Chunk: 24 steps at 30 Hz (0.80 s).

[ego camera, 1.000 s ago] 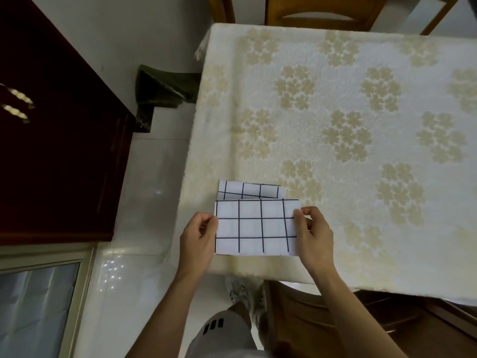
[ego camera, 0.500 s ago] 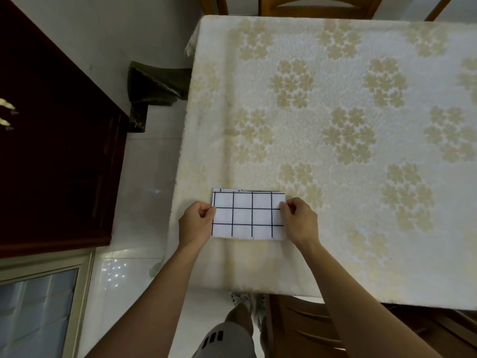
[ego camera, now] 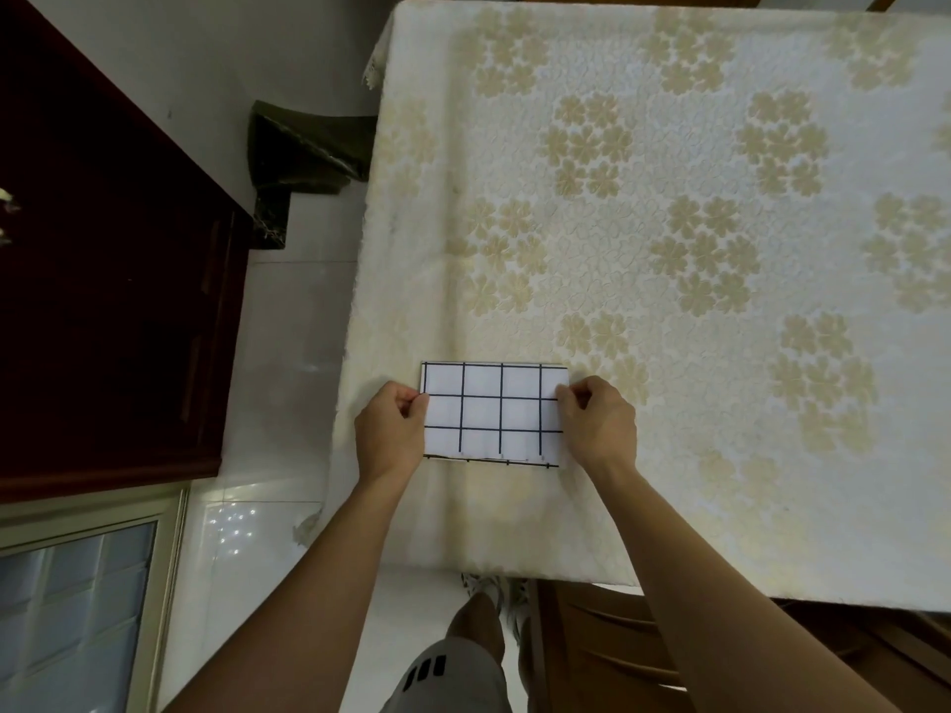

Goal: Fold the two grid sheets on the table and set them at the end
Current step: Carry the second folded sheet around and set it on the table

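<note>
1. Head view: the folded grid sheets (ego camera: 494, 411) are being held flat on the table (ego camera: 669, 249), stacked near its left front corner.
2. The left edge is being pinched by the left hand (ego camera: 391, 429), fingers curled.
3. The right edge is being gripped by the right hand (ego camera: 599, 422).
4. A sliver of the lower sheet is showing along the stack's near edge.
5. A dark cabinet (ego camera: 103, 301) is standing left of the table.

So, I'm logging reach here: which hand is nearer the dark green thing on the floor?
Left. The left hand pinches the sheets' edge on the side towards the dark green thing; the right hand holds the opposite edge.
</note>
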{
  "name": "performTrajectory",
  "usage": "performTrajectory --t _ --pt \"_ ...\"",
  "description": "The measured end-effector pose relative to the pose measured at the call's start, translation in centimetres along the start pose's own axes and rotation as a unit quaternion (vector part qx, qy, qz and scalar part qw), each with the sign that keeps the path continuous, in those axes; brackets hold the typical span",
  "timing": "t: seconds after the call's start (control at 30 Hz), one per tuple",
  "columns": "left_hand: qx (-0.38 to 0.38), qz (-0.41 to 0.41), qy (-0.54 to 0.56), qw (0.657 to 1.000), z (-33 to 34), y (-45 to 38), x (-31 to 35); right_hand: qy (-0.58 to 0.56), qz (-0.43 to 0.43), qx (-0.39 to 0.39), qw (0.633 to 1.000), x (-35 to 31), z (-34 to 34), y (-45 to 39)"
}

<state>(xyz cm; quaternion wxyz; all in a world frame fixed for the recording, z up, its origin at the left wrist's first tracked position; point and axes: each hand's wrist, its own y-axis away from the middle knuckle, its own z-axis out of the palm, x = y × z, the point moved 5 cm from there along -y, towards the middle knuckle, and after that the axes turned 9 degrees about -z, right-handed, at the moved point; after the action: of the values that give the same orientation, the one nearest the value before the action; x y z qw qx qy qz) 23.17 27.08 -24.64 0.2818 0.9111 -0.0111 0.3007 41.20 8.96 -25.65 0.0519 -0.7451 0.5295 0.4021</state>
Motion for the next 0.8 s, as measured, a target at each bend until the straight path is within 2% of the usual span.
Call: performTrajectory --t 0.33,0.47,0.57,0.67,0.8 --pt "0.036 0.016 0.015 0.999 -0.7 -0.2 0.3 -0.004 -0.008 0.001 1.0 -0.5 -0.8 -0.3" --pt "0.044 0.143 -0.046 0.988 -1.9 1.7 -0.3 0.032 -0.066 0.02 0.997 -0.2 -2.0 1.1" --pt "0.051 0.273 -0.141 0.95 -2.2 4.6 -0.7 0.07 -0.147 0.026 0.986 0.0 -2.6 2.9" --pt "0.048 0.339 -0.217 0.914 -2.1 6.6 -1.8 0.134 -0.244 0.021 0.96 0.4 -2.8 4.9" --pt "0.037 0.391 -0.247 0.886 -1.2 9.2 -2.8 0.228 -0.35 0.003 0.909 1.4 -2.3 8.2"
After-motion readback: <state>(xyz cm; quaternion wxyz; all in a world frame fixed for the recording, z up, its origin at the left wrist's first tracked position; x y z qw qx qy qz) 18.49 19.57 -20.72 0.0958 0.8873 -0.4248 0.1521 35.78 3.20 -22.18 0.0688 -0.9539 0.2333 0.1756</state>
